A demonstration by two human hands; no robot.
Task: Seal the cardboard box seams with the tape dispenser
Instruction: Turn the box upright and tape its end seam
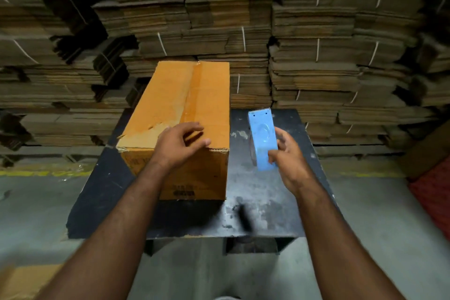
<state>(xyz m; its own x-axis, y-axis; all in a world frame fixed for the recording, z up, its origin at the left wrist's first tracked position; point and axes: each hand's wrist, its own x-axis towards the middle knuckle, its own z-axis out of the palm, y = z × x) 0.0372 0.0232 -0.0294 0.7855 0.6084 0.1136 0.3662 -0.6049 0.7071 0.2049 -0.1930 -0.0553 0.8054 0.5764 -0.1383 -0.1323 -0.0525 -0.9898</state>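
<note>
The cardboard box (181, 114) lies on the left part of a dark table (263, 192), its long axis running from near to far, the near end facing the person. A strip of clear tape (194, 90) runs along the top seam in that same near-to-far line, reaching the far edge. The near left corner of the top is torn and creased.

The blue tape dispenser (263, 139) is to the right of the box, held above the table. Its long axis also runs near to far, tilted a little, with the serrated cutting edge at the far end pointing away from the person.

The left hand (180, 145) hovers over the near end of the box top, palm down, fingers loosely curved and apart, holding nothing; whether the fingertips touch the cardboard cannot be told. Its forearm reaches in from the near left.

The right hand (286, 156) grips the near part of the dispenser, thumb on the near face and fingers wrapped behind the right side. Its forearm comes in from the near right.

Bundled stacks of flattened cardboard (316, 56) fill the far wall.
</note>
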